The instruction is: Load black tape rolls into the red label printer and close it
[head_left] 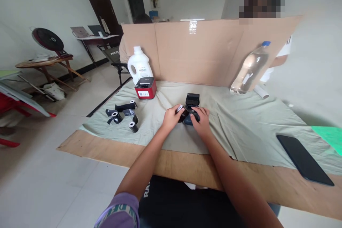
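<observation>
My left hand [172, 117] is closed around a small black-wrapped paper roll [182, 113], whose white end with a dark core hole points up. Right beside it, a small dark portable printer [192, 101] stands on the cloth with its lid raised. My right hand [201, 118] grips the printer's near right side, thumb and fingers on its body. The fingers partly hide the printer's inside. More black-wrapped rolls [133, 127] and dark strips of wrapping [125, 107] lie to the left of my hands.
A red and black box-shaped device [145, 89] stands before a white jug [139, 65] at the back left. Cardboard [197, 57] walls off the far edge, with a large clear bottle [250, 69] leaning there. A phone [304, 159] lies right. People are behind the cardboard.
</observation>
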